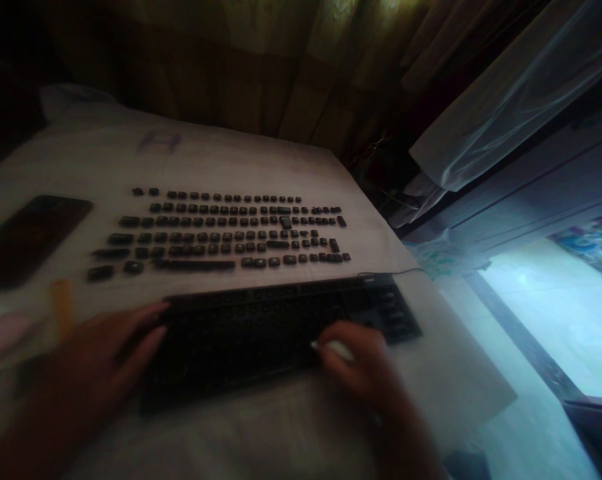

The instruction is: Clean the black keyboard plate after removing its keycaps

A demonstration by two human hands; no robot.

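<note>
Pinching a half-hidden white object (341, 350), the right hand (365, 363) blurs, the left hand's (98, 353) grip at the keyboard (245, 333) unclear.

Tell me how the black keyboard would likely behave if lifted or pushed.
The keyboard would probably lift as one stiff piece, being a long, straight-edged slab. Lying flat, it should slide rather than roll or tip. The thin cable at its far edge would likely flop.
</note>
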